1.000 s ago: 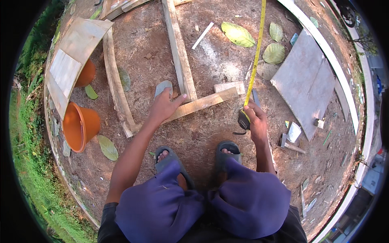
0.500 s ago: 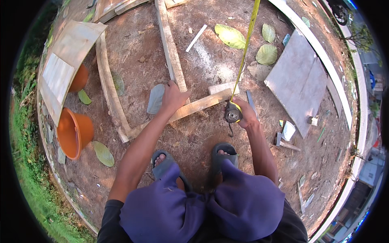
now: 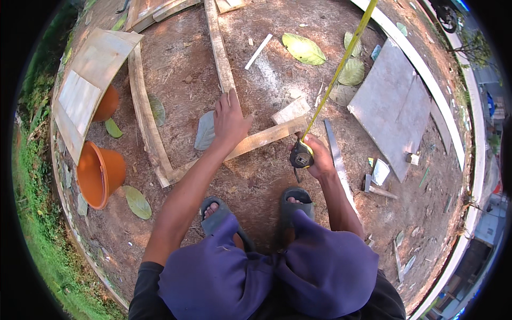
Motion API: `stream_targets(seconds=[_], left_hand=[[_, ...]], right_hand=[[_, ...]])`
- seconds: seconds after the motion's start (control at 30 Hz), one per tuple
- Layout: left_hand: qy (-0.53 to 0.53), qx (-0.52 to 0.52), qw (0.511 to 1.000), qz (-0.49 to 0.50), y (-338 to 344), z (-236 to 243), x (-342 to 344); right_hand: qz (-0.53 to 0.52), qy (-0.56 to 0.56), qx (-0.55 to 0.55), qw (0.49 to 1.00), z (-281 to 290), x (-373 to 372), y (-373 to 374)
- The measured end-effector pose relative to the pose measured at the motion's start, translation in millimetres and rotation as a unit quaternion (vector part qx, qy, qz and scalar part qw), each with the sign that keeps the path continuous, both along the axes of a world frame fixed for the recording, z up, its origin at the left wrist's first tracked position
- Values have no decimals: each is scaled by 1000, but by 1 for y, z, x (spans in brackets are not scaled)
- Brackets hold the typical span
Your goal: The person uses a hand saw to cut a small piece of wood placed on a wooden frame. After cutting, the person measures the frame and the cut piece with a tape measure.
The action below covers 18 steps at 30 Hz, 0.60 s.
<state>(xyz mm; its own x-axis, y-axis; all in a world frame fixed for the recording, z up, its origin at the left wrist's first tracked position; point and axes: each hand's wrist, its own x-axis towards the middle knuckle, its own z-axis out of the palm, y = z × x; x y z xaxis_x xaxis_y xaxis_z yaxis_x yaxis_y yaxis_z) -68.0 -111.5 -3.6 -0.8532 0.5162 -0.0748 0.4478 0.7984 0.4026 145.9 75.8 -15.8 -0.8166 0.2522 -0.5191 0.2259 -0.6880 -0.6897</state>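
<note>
A grey board (image 3: 396,106) lies on the dirt at the right, an orange bucket (image 3: 100,173) on its side at the left, and a wooden frame (image 3: 160,133) runs between them. The left hand (image 3: 230,121) presses flat, fingers spread, on the frame's plank (image 3: 256,140). Just right of it, the right hand (image 3: 319,156) is closed around a tape measure (image 3: 301,157), whose yellow blade runs up past the plank's end.

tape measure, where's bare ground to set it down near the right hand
Bare dirt lies between the diagonal plank and the sandals. Right of the right hand is crowded: metal strip, grey board, scraps.
</note>
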Motion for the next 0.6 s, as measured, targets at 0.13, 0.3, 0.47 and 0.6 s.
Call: stream_targets(seconds=[0.13,0.3,0.47,0.6], left_hand=[[68,49,977,-198,28,-3,-7],[-83,-5,947,-310,75,7,-10],[-123,-117,923,-345,118,4,-20],[-91,-129,908,-387,136,-16,-26]], right_hand=[[17,-10,24,1000,0,-3,1],[20,-11,0,1000,5,1,-3],[21,-19,1,1000,4,3,-3],[22,-21,9,1000,6,0,-5]])
